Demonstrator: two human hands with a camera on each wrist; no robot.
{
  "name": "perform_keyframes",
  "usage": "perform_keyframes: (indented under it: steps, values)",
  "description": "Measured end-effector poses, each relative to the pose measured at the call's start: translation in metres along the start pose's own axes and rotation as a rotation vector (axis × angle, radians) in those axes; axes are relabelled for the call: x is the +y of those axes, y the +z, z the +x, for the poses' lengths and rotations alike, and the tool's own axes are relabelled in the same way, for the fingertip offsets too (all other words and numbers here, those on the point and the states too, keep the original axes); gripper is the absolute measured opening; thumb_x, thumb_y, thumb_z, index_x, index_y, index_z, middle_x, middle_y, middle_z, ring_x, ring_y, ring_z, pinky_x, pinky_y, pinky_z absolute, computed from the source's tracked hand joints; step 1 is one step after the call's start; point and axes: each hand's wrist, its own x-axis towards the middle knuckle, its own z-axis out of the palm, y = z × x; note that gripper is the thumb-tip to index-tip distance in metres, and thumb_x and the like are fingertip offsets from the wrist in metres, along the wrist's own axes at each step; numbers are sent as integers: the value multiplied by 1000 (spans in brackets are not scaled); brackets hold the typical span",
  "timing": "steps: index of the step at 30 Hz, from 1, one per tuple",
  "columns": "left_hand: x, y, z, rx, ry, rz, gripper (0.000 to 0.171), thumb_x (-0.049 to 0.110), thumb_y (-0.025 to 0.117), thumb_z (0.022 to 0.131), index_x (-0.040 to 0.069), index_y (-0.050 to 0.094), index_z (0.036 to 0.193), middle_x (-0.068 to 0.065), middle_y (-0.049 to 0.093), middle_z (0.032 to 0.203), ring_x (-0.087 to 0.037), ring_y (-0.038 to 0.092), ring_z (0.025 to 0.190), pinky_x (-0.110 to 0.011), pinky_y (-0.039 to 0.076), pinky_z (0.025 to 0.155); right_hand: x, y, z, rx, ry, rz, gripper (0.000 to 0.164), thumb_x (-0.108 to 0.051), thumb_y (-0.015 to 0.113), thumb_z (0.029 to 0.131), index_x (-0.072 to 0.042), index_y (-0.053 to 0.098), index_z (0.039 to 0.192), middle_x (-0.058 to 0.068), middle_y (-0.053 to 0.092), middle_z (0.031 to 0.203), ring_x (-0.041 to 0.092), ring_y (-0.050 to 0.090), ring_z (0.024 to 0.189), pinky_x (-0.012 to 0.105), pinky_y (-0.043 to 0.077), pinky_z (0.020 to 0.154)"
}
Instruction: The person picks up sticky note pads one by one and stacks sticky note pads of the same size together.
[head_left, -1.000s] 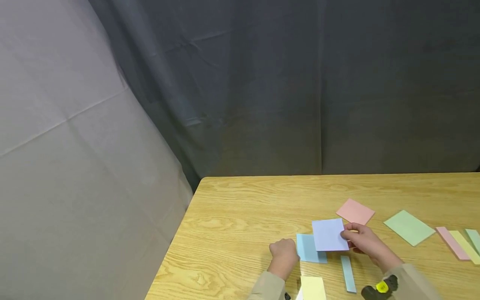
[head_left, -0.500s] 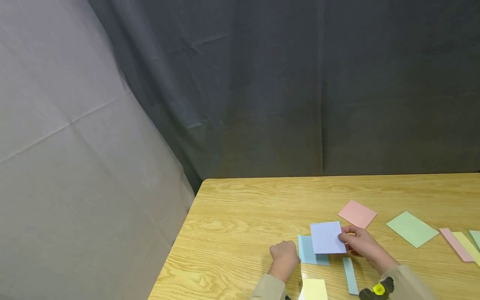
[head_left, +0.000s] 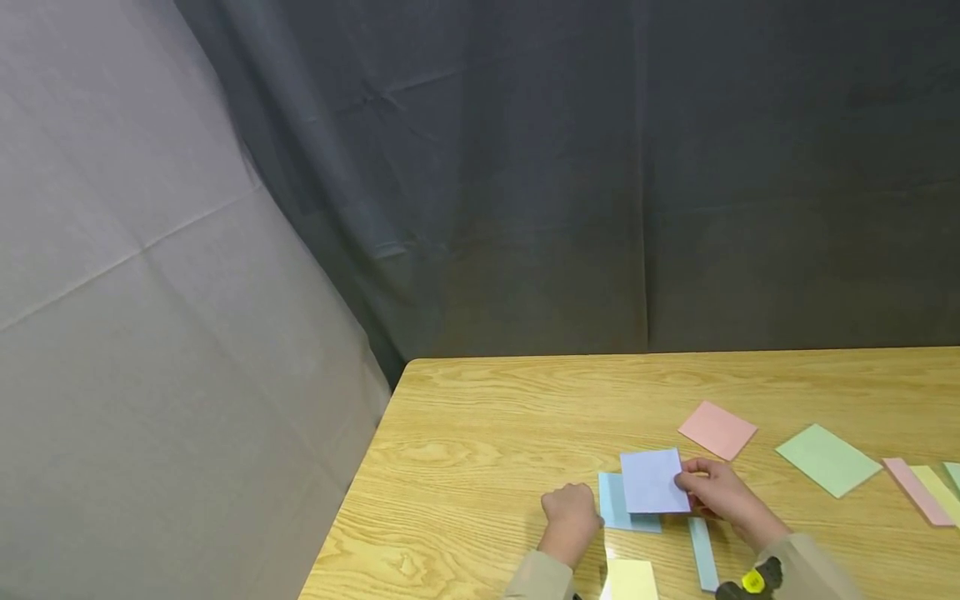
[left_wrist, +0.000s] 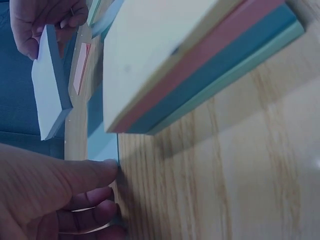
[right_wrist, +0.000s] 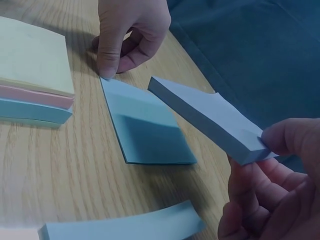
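My right hand pinches a thick lavender sticky note pad at its right edge, thumb on top and fingers beneath. The pad is tilted in the air, partly above a light blue sticky note pad lying on the table. At the left corner of that thin blue pad, my left hand holds the edge with its thumb, the other fingers curled beside it. The right wrist view shows the lavender pad's shadow across the blue pad.
Nearest the body stands a stack of pads, pale yellow on top, then pink, blue and green. A narrow blue pad lies right of it. Farther right are a pink pad, a green pad and narrow pink and yellow strips.
The lavender pad in my right hand has come slightly left and lower over the blue pad. My left hand stays at the blue pad's corner. The head view has shifted a little.
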Motion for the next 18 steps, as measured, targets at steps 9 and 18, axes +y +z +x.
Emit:
perform_keyframes:
  steps: [9, 18]
  values:
    - [1, -1, 2, -7, -5, 3, 33, 49, 71, 68, 16, 63, 66, 4, 55, 60, -11, 53, 56, -28, 39, 57, 3, 4, 2, 14, -15, 0, 35, -15, 50, 83, 11, 43, 106, 6, 47, 72, 18, 45, 66, 30, 38, 58]
    - [3, -3, 2, -21, -2, 23, 34, 48, 70, 69, 15, 63, 67, 4, 53, 60, -10, 51, 55, -27, 39, 58, 6, 7, 4, 6, -10, -6, 35, -14, 50, 84, 12, 42, 107, 6, 46, 68, 17, 45, 62, 30, 37, 56]
